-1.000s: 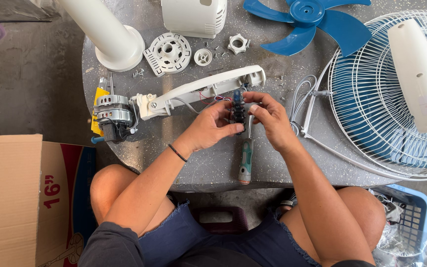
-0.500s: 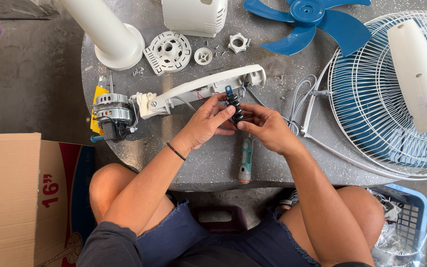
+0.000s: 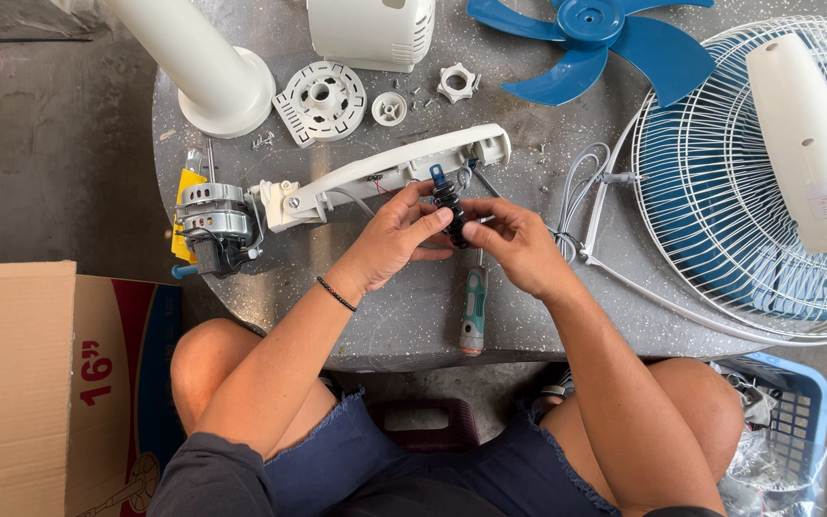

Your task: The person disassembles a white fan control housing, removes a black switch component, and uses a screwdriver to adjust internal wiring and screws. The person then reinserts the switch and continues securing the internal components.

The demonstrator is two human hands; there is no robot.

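My left hand (image 3: 394, 235) and my right hand (image 3: 514, 239) meet over the round grey table (image 3: 404, 316), both pinching a small black switch block with a blue button end (image 3: 448, 204). It is held just below the long white fan housing arm (image 3: 385, 172), whose thin wires run toward my fingers. A grey-green screwdriver (image 3: 472, 311) lies on the table beneath my hands, pointing toward the near edge.
A fan motor (image 3: 212, 225) sits at the arm's left end. White plastic parts (image 3: 323, 99), a white stand base (image 3: 222, 91), a white cover (image 3: 370, 29), blue fan blades (image 3: 605, 38) and a wire guard (image 3: 758, 191) fill the table. A cardboard box (image 3: 40, 383) stands left, a blue basket (image 3: 787, 431) right.
Both hands have lifted the black switch block up and left, away from the screwdriver, toward the white housing arm. The screwdriver's handle is now fully uncovered.
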